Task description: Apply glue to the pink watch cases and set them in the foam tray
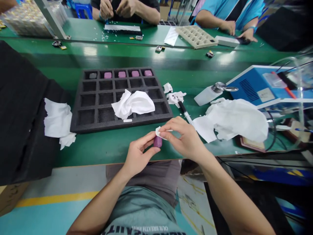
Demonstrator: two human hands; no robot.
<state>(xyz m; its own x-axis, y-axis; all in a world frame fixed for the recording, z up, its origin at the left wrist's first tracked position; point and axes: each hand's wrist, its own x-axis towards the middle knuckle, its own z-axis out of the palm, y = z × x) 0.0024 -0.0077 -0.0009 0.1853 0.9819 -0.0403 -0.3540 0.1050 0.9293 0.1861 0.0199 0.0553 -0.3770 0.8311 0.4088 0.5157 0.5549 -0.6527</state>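
Note:
Near the front edge of the green bench, my left hand (140, 150) is closed on a small purple case (157, 141), thumb below and fingers above. Pinched in my right hand (182, 137) is a small piece of white tissue (158, 131), which touches the top of the case. Just beyond both hands lies a black foam tray (85, 128) with square compartments. Its back row holds several purple cases (122, 74) and one dark grey case (93, 76). A crumpled white cloth (139, 102) covers part of the tray.
A black-and-clear pen (185, 112) lies by stained tissue (176, 98). To the right are a pump bottle (207, 94), a large white cloth (237, 119) and a blue machine (259, 85). Black foam (22, 114) stands at left. Two people (127, 9) work across the bench.

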